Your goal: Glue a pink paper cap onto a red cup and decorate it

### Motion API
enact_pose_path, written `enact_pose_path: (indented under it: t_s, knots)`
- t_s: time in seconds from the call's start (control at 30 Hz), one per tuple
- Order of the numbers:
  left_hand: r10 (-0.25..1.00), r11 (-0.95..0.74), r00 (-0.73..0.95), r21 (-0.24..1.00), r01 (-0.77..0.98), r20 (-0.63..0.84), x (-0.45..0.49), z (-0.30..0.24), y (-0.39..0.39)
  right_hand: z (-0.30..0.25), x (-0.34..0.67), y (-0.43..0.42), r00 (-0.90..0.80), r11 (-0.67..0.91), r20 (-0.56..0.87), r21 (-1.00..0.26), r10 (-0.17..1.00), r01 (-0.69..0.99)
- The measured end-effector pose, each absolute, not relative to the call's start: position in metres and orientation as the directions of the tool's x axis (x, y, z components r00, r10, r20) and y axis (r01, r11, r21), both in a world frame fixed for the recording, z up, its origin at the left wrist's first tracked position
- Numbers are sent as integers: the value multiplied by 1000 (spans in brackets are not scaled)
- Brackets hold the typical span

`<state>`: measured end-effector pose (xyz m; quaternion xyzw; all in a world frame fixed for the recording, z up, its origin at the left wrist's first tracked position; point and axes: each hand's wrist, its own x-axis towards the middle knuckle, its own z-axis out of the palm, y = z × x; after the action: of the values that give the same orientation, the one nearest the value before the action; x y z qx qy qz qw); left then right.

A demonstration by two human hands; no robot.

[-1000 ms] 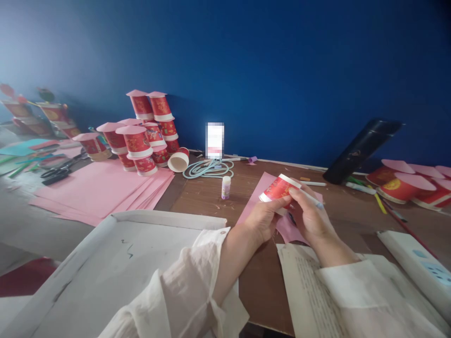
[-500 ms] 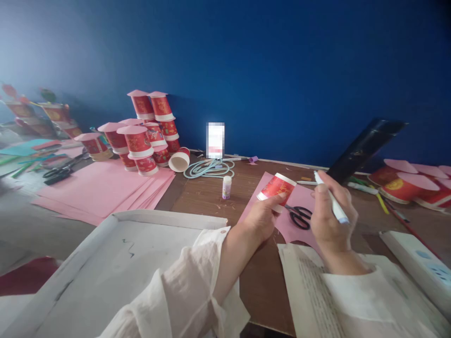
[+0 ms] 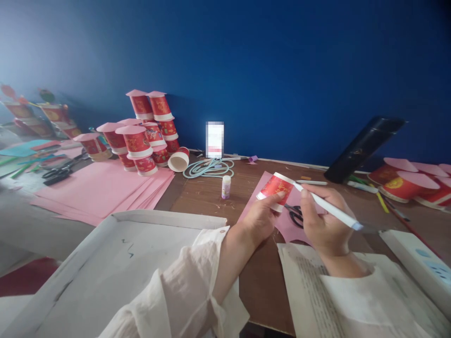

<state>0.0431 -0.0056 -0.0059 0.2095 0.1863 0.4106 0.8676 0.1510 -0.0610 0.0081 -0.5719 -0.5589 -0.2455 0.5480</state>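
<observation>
Two hands, two things: L hand [image 3: 261, 219] has fingers clamped on the red paper cup [image 3: 270, 187], thumb across its near side, the rest mostly hidden; R hand [image 3: 328, 231] has fingers pinched round the white marker [image 3: 335, 210]. Cup's tilted, held up over the pink sheet [image 3: 288, 233] & scissors [image 3: 295, 215] on the table [image 3: 200, 202].

Cup's prob. v. light, thin card, a bit springy; smooth print may slip a little, & a hard squeeze would likely dent the wall. Best hold: gently round the side, approx. where L thumb sits, or nearer a rim, prob. stiffer. Marker's prob. light & rigid; gripping near the narrow end, as now, should give control.

Vs. 0.5 s ago: marker stands well apart from cup in that frame; now its narrow end's right at cup's edge (touching or not, can't tell). R hand now hides more of the scissors' handles. Cup's in abt. the same spot.
</observation>
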Motion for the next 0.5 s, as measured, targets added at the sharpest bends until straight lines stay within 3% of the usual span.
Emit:
enact_pose_path:
  t_s: [0.5]
  knots:
    - [776, 626, 573, 426, -653, -264, 44, -4, -5, 7, 150, -58, 242, 202, 902, -328, 358, 923]
